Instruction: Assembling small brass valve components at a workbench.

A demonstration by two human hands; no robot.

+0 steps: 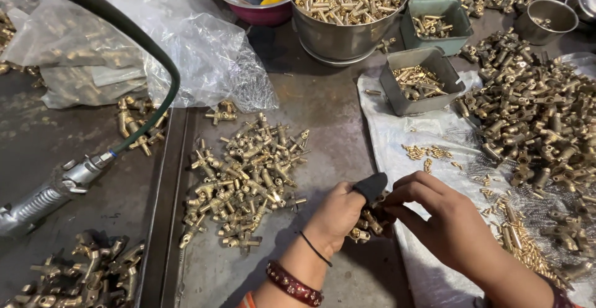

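My left hand (338,215), with a black cap on the thumb and bangles on the wrist, grips a small brass valve fitting (366,224) low in the middle of the view. My right hand (444,218) meets it from the right, fingertips pinching at the top of the same fitting. A heap of assembled brass fittings (245,174) lies just left of my hands on the metal worktop (329,122). Small brass pins (524,246) and springs are scattered on a white sheet (410,146) under my right hand.
A big pile of brass bodies (540,115) fills the right side. Two grey trays (417,81) and a steel pot (347,10) of small brass parts stand at the back. An air tool (49,193) on a dark hose lies at left, beside clear plastic bags (143,41).
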